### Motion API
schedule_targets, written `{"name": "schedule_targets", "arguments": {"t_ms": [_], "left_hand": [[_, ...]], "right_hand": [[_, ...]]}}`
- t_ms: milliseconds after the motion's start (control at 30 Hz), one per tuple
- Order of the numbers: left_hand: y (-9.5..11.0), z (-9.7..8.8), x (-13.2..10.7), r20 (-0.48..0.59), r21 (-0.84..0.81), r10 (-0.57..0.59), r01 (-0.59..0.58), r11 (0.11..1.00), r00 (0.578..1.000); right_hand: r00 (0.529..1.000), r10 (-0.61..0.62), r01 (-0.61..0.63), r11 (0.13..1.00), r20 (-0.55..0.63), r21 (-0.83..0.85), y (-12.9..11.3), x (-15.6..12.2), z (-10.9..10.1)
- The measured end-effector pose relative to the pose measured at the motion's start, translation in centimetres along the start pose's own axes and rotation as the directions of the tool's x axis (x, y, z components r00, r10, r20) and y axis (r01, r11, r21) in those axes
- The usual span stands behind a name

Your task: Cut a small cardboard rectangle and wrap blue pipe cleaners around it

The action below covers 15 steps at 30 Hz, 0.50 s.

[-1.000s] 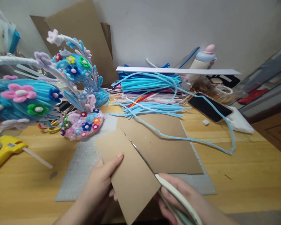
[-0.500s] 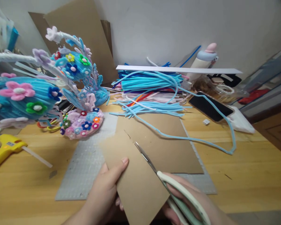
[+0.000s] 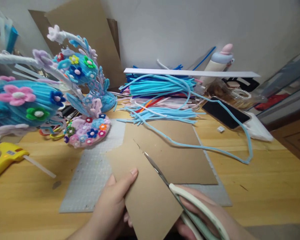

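Note:
My left hand (image 3: 116,198) grips a piece of brown cardboard (image 3: 150,196), thumb on top and fingers underneath. In my right hand (image 3: 200,203) is a pair of scissors (image 3: 198,203) with pale green and white handles. The blades lie along the right edge of the held cardboard, their tips near its upper part. A fine dark line shows just past the tips. Beneath, a larger sheet of cardboard (image 3: 187,160) rests on a grey cutting mat (image 3: 82,186).
Flower-covered pipe-cleaner lamps (image 3: 87,133) stand at left, near a yellow glue gun (image 3: 8,156). Bundles of blue pipe cleaners (image 3: 160,88) lie at the back under a white strip (image 3: 190,72). A phone (image 3: 226,113) is at right, beside a looping light-blue pipe cleaner (image 3: 215,149).
Very little differs. The scissors' handles have shifted slightly right and the view has moved a touch; both hands keep their hold.

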<state>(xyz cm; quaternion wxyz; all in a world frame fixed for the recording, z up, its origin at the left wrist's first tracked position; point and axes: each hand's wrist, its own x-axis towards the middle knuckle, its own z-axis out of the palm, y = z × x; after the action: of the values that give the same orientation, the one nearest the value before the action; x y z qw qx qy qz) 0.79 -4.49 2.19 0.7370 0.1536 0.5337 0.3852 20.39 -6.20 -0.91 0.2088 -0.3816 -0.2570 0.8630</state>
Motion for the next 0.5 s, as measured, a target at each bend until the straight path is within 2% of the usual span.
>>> {"name": "schedule_targets", "arguments": {"t_ms": [233,500], "left_hand": [[0.09,0.06,0.03,-0.018,0.014,-0.002,0.003,1.0,1.0],[-0.46,0.03,0.45,-0.026,0.006,0.011,-0.011,1.0,1.0]], "right_hand": [[1.0,0.011,-0.011,1.0,0.008,-0.013,0.42,0.08,-0.42],[0.998,0.007,-0.007,1.0,-0.057,0.013,0.46,0.04,0.25]]}}
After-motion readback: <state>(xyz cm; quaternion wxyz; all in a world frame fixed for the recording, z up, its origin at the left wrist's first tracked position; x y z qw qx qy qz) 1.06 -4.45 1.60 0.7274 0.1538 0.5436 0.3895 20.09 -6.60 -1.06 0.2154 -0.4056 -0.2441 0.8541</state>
